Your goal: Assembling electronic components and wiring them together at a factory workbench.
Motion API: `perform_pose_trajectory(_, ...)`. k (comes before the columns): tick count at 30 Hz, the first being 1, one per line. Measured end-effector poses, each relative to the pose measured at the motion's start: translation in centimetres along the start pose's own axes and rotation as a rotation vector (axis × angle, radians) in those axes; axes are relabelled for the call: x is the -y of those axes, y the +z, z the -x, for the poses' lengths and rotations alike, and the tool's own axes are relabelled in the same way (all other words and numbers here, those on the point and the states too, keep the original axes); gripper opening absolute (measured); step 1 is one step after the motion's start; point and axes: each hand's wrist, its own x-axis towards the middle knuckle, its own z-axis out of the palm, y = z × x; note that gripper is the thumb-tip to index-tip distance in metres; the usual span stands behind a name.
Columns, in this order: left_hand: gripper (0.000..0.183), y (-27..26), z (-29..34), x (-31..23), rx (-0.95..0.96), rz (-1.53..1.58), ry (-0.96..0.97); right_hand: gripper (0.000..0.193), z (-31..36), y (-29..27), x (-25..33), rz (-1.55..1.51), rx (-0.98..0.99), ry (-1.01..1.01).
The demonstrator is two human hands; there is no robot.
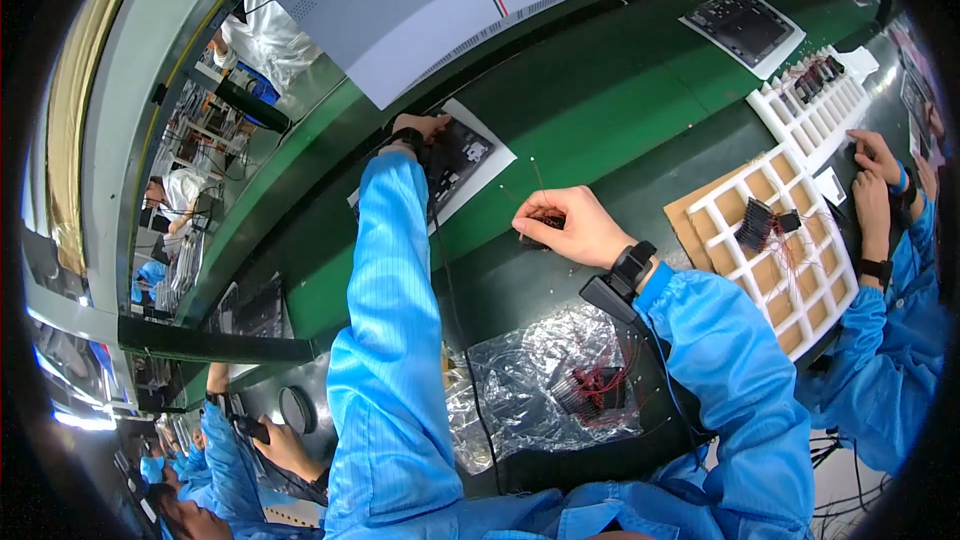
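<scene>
My left hand [420, 126] reaches to the far edge of a black panel [462, 152] lying on a white sheet. Its fingers are pressed together at the panel; anything between them is too small to make out. Closer to me, my right hand [575, 225] is curled around small black wired parts [538, 240], whose thin leads with pale tips stick out past the fingers. Below it, a crumpled clear plastic bag [500, 370] lies on the bench, with a bundle of black parts and red wires [598, 390] on top.
A white grid tray [762, 285] holding more wired parts stands to the right, beside a white slotted rack [815, 120]. Another person's hands [872, 190] rest near them. Another black panel [745, 25] lies far right on the green strip. A grey cover [460, 10] overhangs the far side.
</scene>
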Motion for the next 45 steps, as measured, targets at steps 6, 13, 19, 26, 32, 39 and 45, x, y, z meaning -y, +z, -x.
perform_pose_trajectory(6, 0.057, -0.4, 0.2, 0.6, -0.072, -0.166, 0.011, 0.019, 0.0, -0.1, 0.0, -0.010, 0.000, -0.010)
perform_pose_trajectory(13, 0.042, -2.7, -1.3, 2.1, 0.048, -0.263, 0.027, 0.019, -0.3, 0.7, 0.6, -0.045, 0.021, -0.040)
perform_pose_trajectory(19, 0.035, -1.0, -0.7, 3.8, -0.037, 0.035, 0.107, 0.020, 0.0, 0.1, 0.2, -0.042, 0.009, 0.022)
perform_pose_trajectory(26, 0.020, -1.3, 4.0, 4.6, -0.364, -0.147, 0.722, 0.020, 0.1, -0.1, 0.1, -0.048, 0.019, 0.037)
perform_pose_trajectory(32, 0.043, 0.0, 7.7, 5.4, -0.282, -0.651, 0.624, 0.020, -0.1, -0.1, 0.3, -0.045, 0.025, 0.037)
perform_pose_trajectory(39, 0.049, -2.1, 9.0, 4.7, -0.049, -0.658, 0.498, 0.020, 0.0, 0.1, -0.3, -0.061, 0.027, 0.052)
perform_pose_trajectory(45, 0.049, -3.3, 10.8, 6.5, -0.006, -0.565, 0.697, 0.018, 0.1, 0.0, 0.8, -0.048, 0.076, 0.087)
